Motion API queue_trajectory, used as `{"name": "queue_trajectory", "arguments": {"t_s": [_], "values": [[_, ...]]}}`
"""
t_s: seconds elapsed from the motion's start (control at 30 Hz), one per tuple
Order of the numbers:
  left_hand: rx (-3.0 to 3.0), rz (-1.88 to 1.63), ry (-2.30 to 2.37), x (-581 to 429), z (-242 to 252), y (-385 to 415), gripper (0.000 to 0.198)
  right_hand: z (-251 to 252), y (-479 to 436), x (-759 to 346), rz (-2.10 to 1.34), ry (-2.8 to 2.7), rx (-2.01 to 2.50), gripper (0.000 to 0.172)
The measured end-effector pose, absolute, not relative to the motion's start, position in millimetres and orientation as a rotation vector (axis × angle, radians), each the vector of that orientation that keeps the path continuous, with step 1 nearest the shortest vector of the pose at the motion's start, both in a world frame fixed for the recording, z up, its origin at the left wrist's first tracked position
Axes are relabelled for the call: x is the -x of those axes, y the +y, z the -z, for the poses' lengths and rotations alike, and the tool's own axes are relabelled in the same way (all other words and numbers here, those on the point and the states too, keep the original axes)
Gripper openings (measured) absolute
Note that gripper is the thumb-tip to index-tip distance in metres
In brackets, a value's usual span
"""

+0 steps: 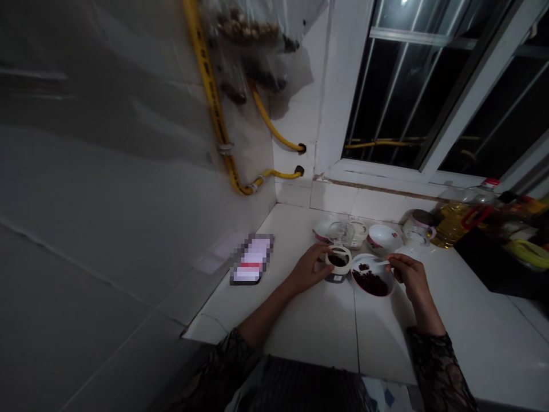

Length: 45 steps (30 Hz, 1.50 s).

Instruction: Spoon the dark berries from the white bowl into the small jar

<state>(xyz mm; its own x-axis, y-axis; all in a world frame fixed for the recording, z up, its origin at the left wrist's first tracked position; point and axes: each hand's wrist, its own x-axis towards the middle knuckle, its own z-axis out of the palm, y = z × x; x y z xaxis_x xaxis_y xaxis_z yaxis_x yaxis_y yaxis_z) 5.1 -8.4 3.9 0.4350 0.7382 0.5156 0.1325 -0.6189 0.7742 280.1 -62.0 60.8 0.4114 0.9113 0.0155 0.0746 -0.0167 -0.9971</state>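
Bowl: the red-rimmed white bowl (391,276) sits on the white-tiled tabletop (309,320), just right of the jar, with dark, crumbly contents in its bottom.
Spoon: a white spoon (378,265) lies over the bowl, dark bits at its left end; whether it touches the contents is hard to tell.
Right hand: the right hand (410,274) pinches the spoon's handle at the bowl's right side.
Jar: an open jar (337,278) with a pale rim stands upright, dark matter inside.
Left hand: the left hand (309,269) is clamped on the jar from its left, thumb in front, fingers at the rim; the two hands are apart.
Behind: a patterned bowl (383,236) and clear containers (357,233) stand close together.
Right rear: a dark-lidded glass jar (418,229) stands beside a red-capped oil bottle (450,222).
Left: a lit phone (252,260), its screen blurred, lies near the wall.
Above: yellow pipe (211,86) runs down the wall beside hanging plastic bags (249,28), left of a barred window (394,97).
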Motion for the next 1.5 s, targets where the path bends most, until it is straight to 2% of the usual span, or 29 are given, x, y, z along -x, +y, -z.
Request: {"name": "queue_trajectory", "arguments": {"t_s": [0.43, 0.9, 1.03, 1.17, 1.37, 1.5], "values": [[-2.096, -1.196, 0.784, -5, -9, -13, 0.031, -61, -61, -281, -0.809, -0.904, 1.392, 0.031], [-2.096, -1.181, 0.782, -5, -4, -9, 0.035, -58, -60, -278, -0.840, -0.879, 1.301, 0.027], [-2.077, -1.191, 0.790, -6, -4, -10, 0.038, -59, -59, -270, -0.826, -0.898, 1.265, 0.031], [-2.056, -1.182, 0.792, -7, -4, -10, 0.042, -59, -60, -250, -0.675, -1.003, 1.274, 0.039], [-2.066, -1.173, 0.795, -7, -5, -11, 0.043, -55, -72, -228, -0.332, -1.612, 1.297, 0.029], [-2.063, -1.171, 0.800, -8, -5, -10, 0.043, -53, -74, -246, -0.228, -1.507, 1.385, 0.032]]}}
